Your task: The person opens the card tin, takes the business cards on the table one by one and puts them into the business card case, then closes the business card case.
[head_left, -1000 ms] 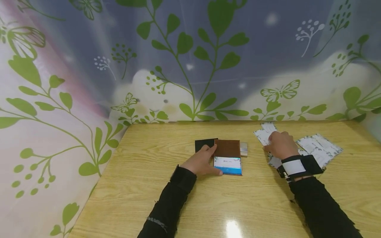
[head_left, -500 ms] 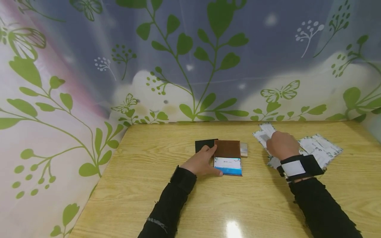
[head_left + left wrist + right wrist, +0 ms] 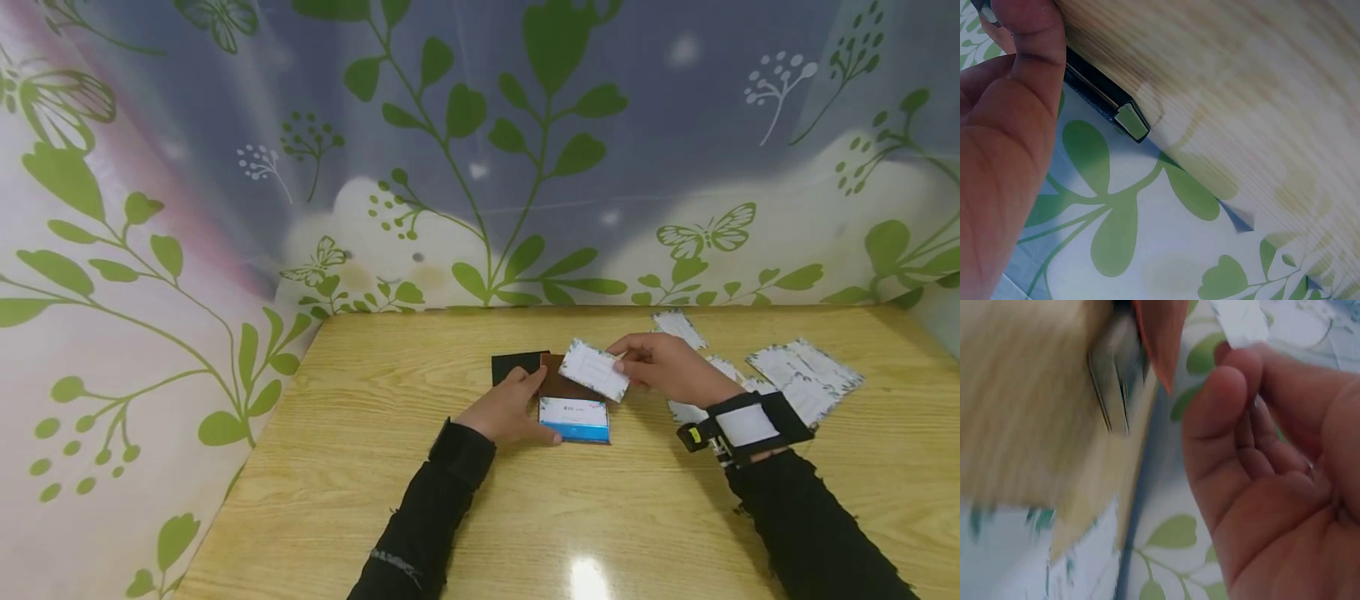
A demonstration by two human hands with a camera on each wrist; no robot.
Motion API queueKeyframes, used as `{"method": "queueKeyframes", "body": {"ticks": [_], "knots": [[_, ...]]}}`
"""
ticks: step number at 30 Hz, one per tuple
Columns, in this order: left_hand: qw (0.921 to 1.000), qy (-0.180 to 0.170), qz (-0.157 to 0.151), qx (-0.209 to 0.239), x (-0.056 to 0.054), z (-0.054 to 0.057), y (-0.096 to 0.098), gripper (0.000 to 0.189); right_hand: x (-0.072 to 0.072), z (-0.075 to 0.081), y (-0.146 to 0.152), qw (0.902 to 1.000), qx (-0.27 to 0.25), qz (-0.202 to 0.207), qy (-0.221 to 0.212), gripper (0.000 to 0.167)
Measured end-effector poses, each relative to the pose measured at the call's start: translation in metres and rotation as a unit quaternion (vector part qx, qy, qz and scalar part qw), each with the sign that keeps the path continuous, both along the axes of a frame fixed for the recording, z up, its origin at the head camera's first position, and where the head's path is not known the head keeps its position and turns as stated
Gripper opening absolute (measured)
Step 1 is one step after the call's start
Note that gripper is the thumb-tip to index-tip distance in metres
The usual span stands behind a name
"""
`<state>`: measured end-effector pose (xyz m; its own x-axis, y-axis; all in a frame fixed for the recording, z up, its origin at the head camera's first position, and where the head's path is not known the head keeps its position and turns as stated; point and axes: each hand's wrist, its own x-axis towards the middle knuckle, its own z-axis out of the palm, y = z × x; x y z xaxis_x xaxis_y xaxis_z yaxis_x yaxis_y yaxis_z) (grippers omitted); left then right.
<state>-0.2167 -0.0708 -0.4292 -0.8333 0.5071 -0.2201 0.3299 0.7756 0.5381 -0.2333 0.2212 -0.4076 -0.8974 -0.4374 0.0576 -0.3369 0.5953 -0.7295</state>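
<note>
In the head view, the left hand (image 3: 504, 410) grips the brown case (image 3: 557, 383) at nine o'clock; the right hand (image 3: 678, 368) pinches a white card (image 3: 592, 369) over its one-o'clock corner. Left wrist: a black case (image 3: 1094, 92), two o'clock from the hand. Right wrist: a silver case (image 3: 1115, 381), ten o'clock.

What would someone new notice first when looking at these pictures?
Probably the white card pinched in the right hand, held over the brown card holder on the table. The green-leaf backdrop rising behind would catch the eye too, then the loose cards at right.
</note>
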Motion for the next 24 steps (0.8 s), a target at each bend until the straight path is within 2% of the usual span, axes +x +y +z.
{"method": "queueKeyframes", "body": {"ticks": [4, 12, 19, 24], "knots": [[1.0, 0.006, 0.006, -0.002, -0.001, -0.001, 0.001, 0.11, 0.0, -0.009, -0.012, 0.9993, 0.01, 0.035, -0.011, 0.025], [1.0, 0.007, 0.003, -0.003, -0.001, 0.0, 0.002, 0.111, 0.001, -0.015, -0.032, 0.9979, 0.056, 0.028, 0.015, 0.019], [0.9999, 0.013, 0.0, -0.004, 0.0, 0.001, 0.001, 0.11, 0.004, -0.017, -0.041, 0.9909, 0.11, 0.056, 0.054, 0.014], [0.9999, 0.012, -0.001, 0.0, 0.0, 0.001, 0.0, 0.11, 0.007, -0.017, -0.044, 0.9891, 0.125, 0.059, 0.052, 0.012]]}}
